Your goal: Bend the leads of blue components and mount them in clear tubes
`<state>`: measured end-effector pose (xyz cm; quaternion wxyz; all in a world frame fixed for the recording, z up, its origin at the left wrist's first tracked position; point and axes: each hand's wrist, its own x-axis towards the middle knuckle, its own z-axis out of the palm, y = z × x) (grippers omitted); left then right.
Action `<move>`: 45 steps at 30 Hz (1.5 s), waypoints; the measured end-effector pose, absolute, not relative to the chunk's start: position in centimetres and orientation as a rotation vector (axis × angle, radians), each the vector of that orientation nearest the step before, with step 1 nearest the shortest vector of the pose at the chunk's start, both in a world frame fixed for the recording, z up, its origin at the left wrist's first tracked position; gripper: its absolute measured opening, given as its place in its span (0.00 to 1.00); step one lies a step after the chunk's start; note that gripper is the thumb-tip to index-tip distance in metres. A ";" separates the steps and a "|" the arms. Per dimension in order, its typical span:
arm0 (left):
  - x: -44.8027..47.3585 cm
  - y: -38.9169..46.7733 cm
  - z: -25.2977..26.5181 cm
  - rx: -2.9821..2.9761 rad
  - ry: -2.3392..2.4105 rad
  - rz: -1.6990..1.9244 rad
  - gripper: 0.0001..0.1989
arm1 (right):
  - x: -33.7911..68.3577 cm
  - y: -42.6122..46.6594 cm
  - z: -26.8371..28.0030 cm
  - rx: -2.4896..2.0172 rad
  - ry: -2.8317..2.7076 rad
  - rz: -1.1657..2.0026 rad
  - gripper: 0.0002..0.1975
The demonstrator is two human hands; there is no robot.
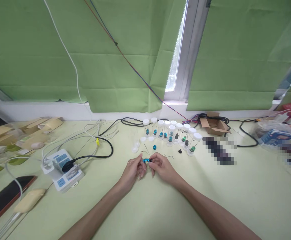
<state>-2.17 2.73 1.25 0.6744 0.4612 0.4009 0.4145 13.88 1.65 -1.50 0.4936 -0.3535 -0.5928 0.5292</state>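
Observation:
My left hand (134, 169) and my right hand (162, 165) meet over the table, both closed on one small part. It is a shiny blue cylinder (146, 160) with a dark end on the right side, partly hidden by my fingertips. Just beyond lie a small blue round piece (154, 147) and a black round piece (180, 151) with a stub on top. Thin bent metal wires or keys (169, 156) rest near my right hand. Behind these stand several clear tubes with white caps (171, 128), holding blue, green and dark parts.
Loose white caps (134, 149) sit left of the tubes. A white power strip (62, 170) with plugs and a black cable (110, 150) is on the left, near a dark phone-like slab (5, 200). An open cardboard box (214, 126) and a plastic bag (272, 135) stand at back right.

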 end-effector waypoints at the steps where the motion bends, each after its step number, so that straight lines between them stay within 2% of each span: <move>1: -2.2 2.8 1.2 1.040 0.901 0.932 0.28 | 13.9 1.6 -1.5 -0.862 -1.452 1.278 0.11; 9: -2.2 2.8 0.9 1.051 0.883 0.938 0.28 | 14.0 1.6 -1.2 -0.984 -1.564 1.216 0.22; 11: -2.2 2.7 1.0 1.051 0.881 0.940 0.28 | 13.9 1.7 -1.3 -0.969 -1.535 1.239 0.21; 15: -2.1 2.7 1.3 1.049 0.898 0.947 0.28 | 13.8 1.7 -1.4 -0.893 -1.441 1.293 0.12; 21: -2.1 2.7 1.2 1.070 0.908 0.940 0.28 | 13.9 1.5 -1.1 -0.871 -1.448 1.293 0.11; 30: -2.2 2.8 1.0 1.069 0.903 0.920 0.28 | 14.0 1.6 -1.1 -0.981 -1.552 1.254 0.22; 32: -2.2 2.8 1.0 1.070 0.891 0.922 0.28 | 14.0 1.6 -1.2 -0.965 -1.524 1.275 0.21; 35: -2.2 2.8 1.0 1.063 0.890 0.926 0.28 | 13.8 1.6 -1.4 -0.911 -1.445 1.311 0.14; 45: -2.2 2.7 1.2 1.080 0.903 0.919 0.28 | 13.9 1.5 -0.9 -0.914 -1.462 1.303 0.15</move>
